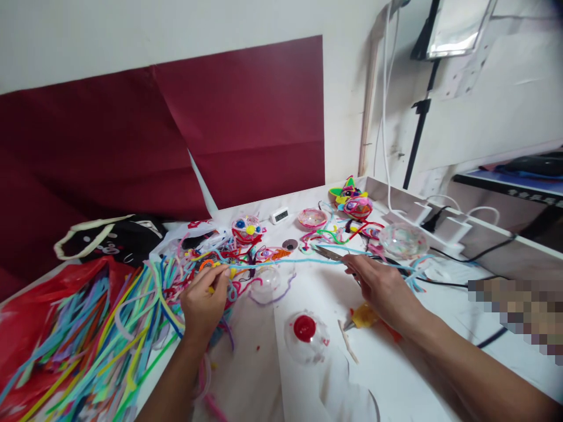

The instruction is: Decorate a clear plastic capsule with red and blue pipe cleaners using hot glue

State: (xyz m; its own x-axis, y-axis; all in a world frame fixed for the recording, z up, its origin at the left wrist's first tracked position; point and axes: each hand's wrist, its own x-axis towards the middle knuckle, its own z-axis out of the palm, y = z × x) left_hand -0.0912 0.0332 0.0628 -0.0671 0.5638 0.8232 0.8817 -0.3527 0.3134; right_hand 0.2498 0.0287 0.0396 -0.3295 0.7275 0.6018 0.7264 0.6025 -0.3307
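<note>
My left hand (pixel 204 299) is closed in a pinch on a light blue pipe cleaner (pixel 281 262). The pipe cleaner runs across above the table to my right hand (pixel 380 287), and its far end is hard to follow behind that hand. Closed around a pair of scissors (pixel 329 253), the right hand points the metal blades left, just above the pipe cleaner. In front of me lies a clear plastic dome (pixel 308 346) with a red round piece (pixel 304 328) on top. Under my right forearm rests a yellow glue gun (pixel 363 316), partly hidden.
Loose pipe cleaners (pixel 136 334) and a red plastic bag (pixel 21 346) fill the left side. Behind are decorated balls (pixel 247 228), a small white display (pixel 279 215) and a pink-rimmed bowl (pixel 312 218). A clear dome (pixel 402 240), cables and white plugs (pixel 453 228) stand right.
</note>
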